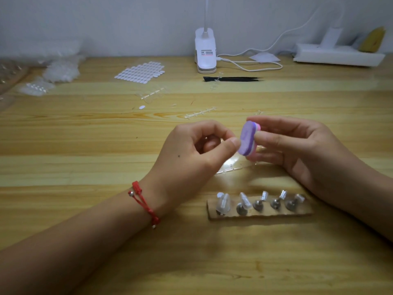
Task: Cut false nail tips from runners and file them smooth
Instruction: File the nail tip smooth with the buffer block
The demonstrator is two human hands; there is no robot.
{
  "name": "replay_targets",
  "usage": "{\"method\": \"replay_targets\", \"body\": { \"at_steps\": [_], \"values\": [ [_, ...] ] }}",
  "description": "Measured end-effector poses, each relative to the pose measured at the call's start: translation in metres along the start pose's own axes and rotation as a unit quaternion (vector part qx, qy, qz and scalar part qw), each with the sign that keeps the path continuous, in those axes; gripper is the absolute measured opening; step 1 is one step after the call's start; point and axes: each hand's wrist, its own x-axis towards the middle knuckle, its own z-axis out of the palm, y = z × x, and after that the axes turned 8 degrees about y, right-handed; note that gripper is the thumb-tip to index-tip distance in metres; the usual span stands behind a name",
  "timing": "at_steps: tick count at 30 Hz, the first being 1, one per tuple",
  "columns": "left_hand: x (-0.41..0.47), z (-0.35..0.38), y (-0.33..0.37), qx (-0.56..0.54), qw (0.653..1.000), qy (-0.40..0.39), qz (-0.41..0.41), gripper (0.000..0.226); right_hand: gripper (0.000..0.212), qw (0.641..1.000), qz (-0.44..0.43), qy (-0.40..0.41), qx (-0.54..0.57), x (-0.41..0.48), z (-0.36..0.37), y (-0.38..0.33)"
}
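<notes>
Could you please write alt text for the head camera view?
Over a wooden table, the right hand holds a purple and pink file block against something pinched in the left hand, too small to identify. A strip of five holders lies nearer; a clip lamp stands behind.

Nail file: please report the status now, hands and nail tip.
Right hand grips nail file. Left hand pinches at file face; nail tip too small to confirm. Nothing in the way.
</notes>
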Motion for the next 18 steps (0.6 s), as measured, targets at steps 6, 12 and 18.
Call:
{"method": "replay_targets", "body": {
  "at_steps": [6, 12, 18],
  "values": [
    [0.0016, -0.0001, -0.0014, 0.005, 1.0, -0.009, -0.014, 0.016, 0.03, 1.0, -0.001, 0.007, 0.002, -0.0004, 0.0009, -0.0001],
    [0.0034, -0.0013, -0.0018, -0.017, 0.999, 0.004, -0.027, 0.009, 0.028, 1.0, 0.004, 0.012, 0.019, -0.0009, 0.0023, -0.0015],
    [0.0042, -0.0021, -0.0024, -0.041, 0.998, 0.01, -0.046, 0.009, 0.027, 1.0, 0.005, 0.0, 0.027, -0.0015, 0.0031, -0.0004]
  ]
}}
